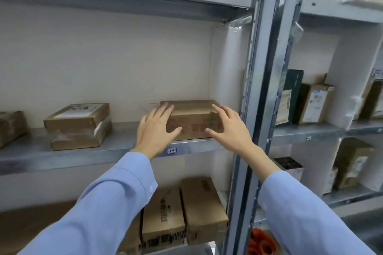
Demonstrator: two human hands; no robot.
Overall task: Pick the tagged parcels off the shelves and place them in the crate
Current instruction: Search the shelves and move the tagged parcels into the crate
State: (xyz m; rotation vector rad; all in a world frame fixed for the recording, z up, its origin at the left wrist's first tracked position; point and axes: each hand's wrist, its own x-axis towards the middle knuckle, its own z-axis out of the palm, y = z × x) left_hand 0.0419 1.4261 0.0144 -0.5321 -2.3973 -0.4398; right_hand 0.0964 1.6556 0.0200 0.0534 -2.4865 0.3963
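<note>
Grey sheet-metal shelf (31, 156): rectangular matte cardboard box (192, 109) is flanked by left hand (156, 130) and right hand (227, 128), fingers spread straight, nothing clasped

Parcel (192, 109) lettering blurred, far-left carton (10, 126) cropped

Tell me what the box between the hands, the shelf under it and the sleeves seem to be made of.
Box: brown cardboard, matte, red print on its front, creased edges. Shelf: grey sheet metal, probably galvanised steel, judging by its dull sheen and folded front lip. Sleeves: light blue woven cloth, soft folds, stitched cuffs.
</note>
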